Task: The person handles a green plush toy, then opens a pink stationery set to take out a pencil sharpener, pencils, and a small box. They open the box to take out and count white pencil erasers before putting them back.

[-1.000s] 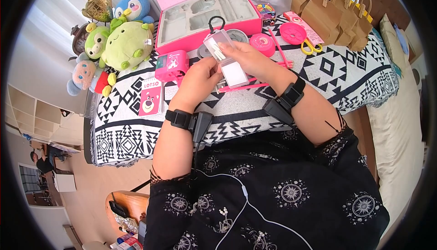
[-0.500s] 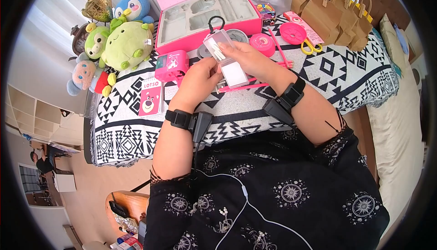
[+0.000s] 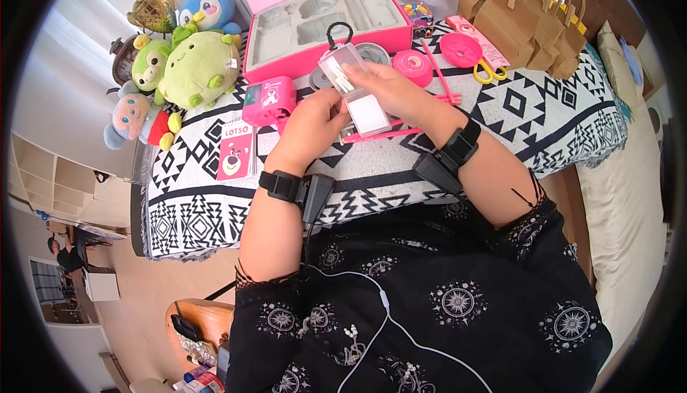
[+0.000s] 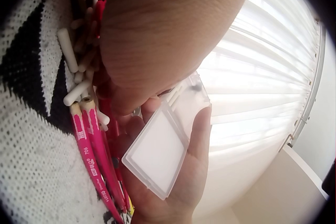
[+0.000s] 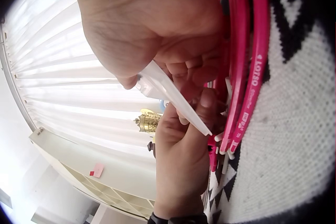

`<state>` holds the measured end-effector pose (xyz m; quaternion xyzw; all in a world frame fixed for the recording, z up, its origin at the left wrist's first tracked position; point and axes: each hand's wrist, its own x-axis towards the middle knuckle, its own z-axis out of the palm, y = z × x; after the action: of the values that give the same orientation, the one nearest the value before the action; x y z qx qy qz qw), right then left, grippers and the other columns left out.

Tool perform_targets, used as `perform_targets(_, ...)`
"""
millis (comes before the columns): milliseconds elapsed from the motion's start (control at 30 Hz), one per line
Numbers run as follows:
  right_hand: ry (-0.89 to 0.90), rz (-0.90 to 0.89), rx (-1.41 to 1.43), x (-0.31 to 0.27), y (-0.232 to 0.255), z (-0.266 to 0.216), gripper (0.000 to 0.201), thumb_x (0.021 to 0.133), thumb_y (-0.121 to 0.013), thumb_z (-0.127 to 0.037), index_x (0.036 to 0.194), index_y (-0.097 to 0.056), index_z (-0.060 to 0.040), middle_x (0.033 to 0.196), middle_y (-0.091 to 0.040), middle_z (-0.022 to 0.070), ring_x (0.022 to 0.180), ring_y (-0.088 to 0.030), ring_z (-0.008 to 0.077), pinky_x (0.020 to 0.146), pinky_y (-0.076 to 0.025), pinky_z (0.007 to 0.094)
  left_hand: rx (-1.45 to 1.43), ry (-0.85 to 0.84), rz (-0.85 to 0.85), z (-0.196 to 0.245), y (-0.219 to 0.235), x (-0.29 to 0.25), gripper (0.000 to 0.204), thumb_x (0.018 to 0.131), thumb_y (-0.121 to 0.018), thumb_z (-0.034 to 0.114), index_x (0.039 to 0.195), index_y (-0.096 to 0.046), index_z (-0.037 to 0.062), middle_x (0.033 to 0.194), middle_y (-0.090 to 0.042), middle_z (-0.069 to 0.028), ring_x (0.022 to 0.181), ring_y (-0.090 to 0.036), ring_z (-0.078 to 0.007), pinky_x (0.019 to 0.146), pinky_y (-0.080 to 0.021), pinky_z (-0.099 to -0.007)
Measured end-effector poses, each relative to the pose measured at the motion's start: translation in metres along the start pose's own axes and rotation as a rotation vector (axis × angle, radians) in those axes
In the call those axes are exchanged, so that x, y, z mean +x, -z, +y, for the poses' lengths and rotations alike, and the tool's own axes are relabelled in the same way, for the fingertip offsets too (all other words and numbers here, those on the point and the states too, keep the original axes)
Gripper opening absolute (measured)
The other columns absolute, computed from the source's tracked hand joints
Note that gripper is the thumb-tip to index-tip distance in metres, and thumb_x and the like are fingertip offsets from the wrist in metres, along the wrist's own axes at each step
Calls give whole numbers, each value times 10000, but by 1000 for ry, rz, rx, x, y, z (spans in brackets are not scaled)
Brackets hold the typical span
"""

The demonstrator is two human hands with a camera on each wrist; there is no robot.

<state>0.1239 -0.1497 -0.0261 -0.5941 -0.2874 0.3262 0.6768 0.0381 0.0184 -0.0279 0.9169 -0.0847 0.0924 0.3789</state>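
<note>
A small clear plastic case [image 3: 367, 116] hangs unfolded between the hands, its hinged lid swung out. Short white rods [image 3: 341, 80] lie in its upper half. The right hand [image 3: 390, 92] grips that half, thumb along its face and fingers behind. Curled in from the other side, the left hand [image 3: 315, 125] has its thumb and fingertips pinched at the case's edge near the hinge. Seen from the left wrist, more loose white rods [image 4: 67, 50] lie on the patterned cloth under the hands, beside pink pencils [image 4: 97, 166].
Behind the hands stands an open pink gift box [image 3: 322, 53] with a moulded tray. A pink sharpener-like box [image 3: 270, 101] and a LOTSO notepad [image 3: 236, 153] sit left, near plush toys [image 3: 200, 67]. Yellow-handled scissors [image 3: 490, 72] and brown paper bags [image 3: 504, 32] are at right.
</note>
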Motion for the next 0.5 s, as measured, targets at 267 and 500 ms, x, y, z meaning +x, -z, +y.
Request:
perform_targets(267,31,-16,-28,0,-2,1,407,1019,-485,-419,1142,-587,-46,886,-679,35,762,-644,76,654,-518,228,-8,2,-10,-2,-1,0,185,819,-644,80,967,-605,-24,816,-599,-160,749,-590,-323,685,-470,-402)
perform_targets(500,20,-12,-40,-1,-3,-1,406,1020,-482,-420,1137,-585,-45,878,-681,38,756,-645,80,654,-519,230,-9,5,-13,-2,-2,0,211,817,-638,74,1005,-608,-18,814,-597,-160,748,-587,-319,686,-470,-402)
